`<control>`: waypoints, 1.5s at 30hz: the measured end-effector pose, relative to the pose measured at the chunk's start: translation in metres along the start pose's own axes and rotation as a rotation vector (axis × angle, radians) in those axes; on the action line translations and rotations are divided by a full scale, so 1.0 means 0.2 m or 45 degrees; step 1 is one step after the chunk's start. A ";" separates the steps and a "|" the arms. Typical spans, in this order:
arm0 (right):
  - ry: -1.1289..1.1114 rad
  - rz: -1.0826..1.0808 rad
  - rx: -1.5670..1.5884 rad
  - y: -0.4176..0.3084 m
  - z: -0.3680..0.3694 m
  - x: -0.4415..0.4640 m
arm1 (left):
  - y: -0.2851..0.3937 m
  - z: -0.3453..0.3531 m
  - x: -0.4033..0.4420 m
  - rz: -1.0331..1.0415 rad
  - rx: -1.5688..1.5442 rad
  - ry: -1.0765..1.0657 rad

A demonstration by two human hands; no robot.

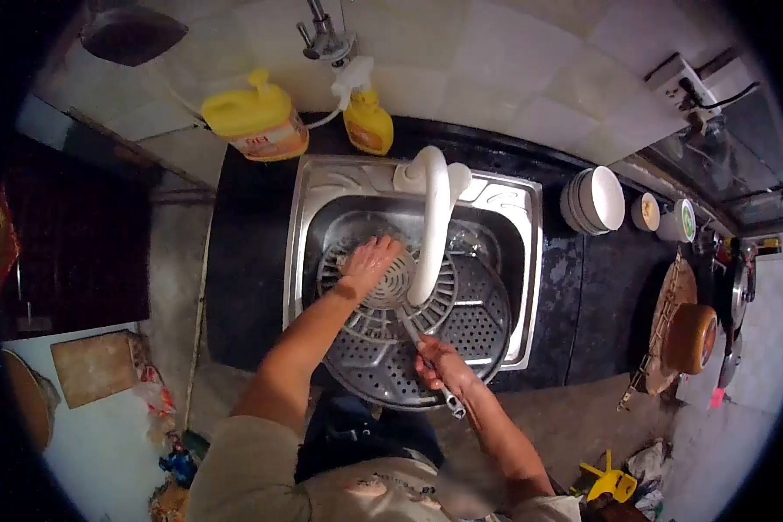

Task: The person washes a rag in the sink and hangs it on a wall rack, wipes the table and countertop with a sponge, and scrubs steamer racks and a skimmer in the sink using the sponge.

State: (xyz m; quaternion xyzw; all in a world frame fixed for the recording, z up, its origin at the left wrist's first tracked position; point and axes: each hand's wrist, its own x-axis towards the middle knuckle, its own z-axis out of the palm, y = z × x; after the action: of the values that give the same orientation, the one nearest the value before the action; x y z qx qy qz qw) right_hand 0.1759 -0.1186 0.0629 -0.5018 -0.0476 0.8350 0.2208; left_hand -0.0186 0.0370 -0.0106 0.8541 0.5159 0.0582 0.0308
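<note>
A slotted metal skimmer (390, 283) is held over the steel sink (531, 261), under the white faucet (435, 217). My right hand (444, 364) is wrapped round its long handle. My left hand (372, 264) lies spread against the round slotted head, its fingers near the upper rim. Beneath the skimmer sits a round rack with slots (444, 283), resting on a large perforated metal tray (474, 335) that leans over the sink's front edge.
Behind the sink stand a large yellow jug (257, 122) and a smaller yellow bottle (368, 126). Stacked bowls (596, 202) and a small bowl (645, 212) are on the black counter (574, 287) at right. A wooden board (94, 370) is at lower left.
</note>
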 end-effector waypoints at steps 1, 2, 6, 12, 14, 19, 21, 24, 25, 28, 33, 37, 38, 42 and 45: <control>0.001 -0.012 -0.034 -0.01 0.01 0.01 | 0.02 0.00 -0.02 -0.106 -0.117 -0.136; 0.001 -0.023 -0.068 -0.03 0.01 0.02 | 0.03 0.00 -0.05 -0.212 -0.234 -0.273; 0.016 -0.040 -0.070 -0.07 0.04 0.03 | 0.19 -0.25 -0.04 -0.376 -0.730 -0.519; 0.097 -0.056 -0.206 0.03 0.10 -0.01 | 0.03 -0.03 -0.01 0.142 -0.193 -0.121; 0.089 -0.050 -0.174 0.02 0.13 0.00 | -0.04 -0.05 0.03 -0.021 0.052 -0.216; 0.190 -0.003 -0.230 -0.05 0.19 -0.01 | 0.00 -0.05 -0.09 -0.326 -0.321 -0.896; 0.075 -0.016 -0.189 -0.02 0.13 0.03 | 0.10 0.01 -0.11 -0.246 -0.470 -0.798; 0.103 -0.050 -0.207 0.04 0.10 0.03 | 0.13 0.05 -0.10 -0.049 -0.772 -0.448; 0.146 -0.066 -0.206 0.07 0.11 0.04 | 0.13 0.05 -0.10 0.028 -0.880 -0.295; 0.183 -0.074 -0.196 0.08 0.13 0.04 | -0.04 0.06 0.02 0.035 -0.231 -0.188; 0.078 -0.054 -0.292 0.01 0.14 0.10 | -0.13 0.12 -0.09 -0.081 -0.319 -0.611; 0.111 -0.001 -0.265 0.03 0.18 0.11 | 0.09 -0.05 -0.09 -0.074 -0.785 -0.681; 0.122 0.006 -0.264 0.06 0.18 0.11 | 0.12 0.00 -0.09 -0.010 -0.833 -0.505; 0.141 -0.002 -0.223 0.15 0.18 0.06 | -0.09 0.11 0.01 0.055 -0.393 -0.201; 0.098 -0.026 -0.270 0.02 0.22 0.05 | -0.19 0.11 -0.02 -0.186 -0.135 -0.215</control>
State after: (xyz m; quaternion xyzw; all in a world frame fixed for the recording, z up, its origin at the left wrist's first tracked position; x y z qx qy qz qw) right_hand 0.1331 -0.1113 0.0756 -0.5534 -0.1322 0.8032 0.1767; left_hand -0.0502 0.0518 -0.0359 0.8132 0.5686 0.0107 0.1235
